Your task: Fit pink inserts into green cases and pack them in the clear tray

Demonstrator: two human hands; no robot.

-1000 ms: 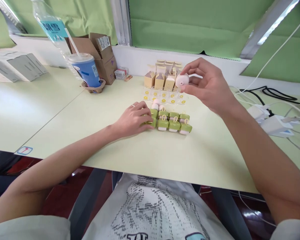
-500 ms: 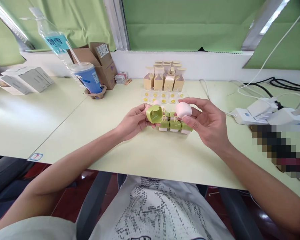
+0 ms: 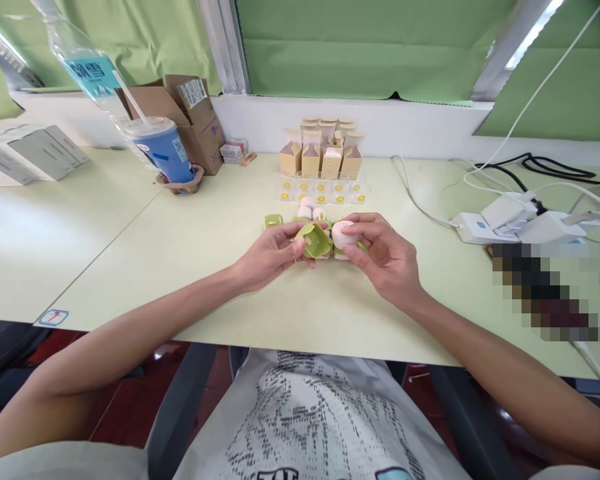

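My left hand [image 3: 275,257] grips a hollow green plastic shell [image 3: 314,241], its opening tilted toward the right. In my right hand [image 3: 385,257], between thumb and fingers, is a pale pink rounded piece [image 3: 344,235], close beside the shell's opening. Whether the two pieces touch I cannot tell. Behind my hands on the table are several more white-pink rounded pieces [image 3: 307,203] and another green shell [image 3: 273,221]. Green-and-pink assembled units are partly hidden behind my fingers.
Behind them lie clear plastic trays with yellow dots [image 3: 321,189] and several small open tan boxes [image 3: 321,157]. To the left stand a blue cup [image 3: 163,152] in a cardboard holder, a tilted bottle [image 3: 93,73] and a brown carton [image 3: 200,127]. A power strip [image 3: 480,229] with cables is on the right.
My right hand has moved left with the pink piece, bringing it close to the green shell. The shell has turned slightly in my left hand. The whole view has shifted a little.
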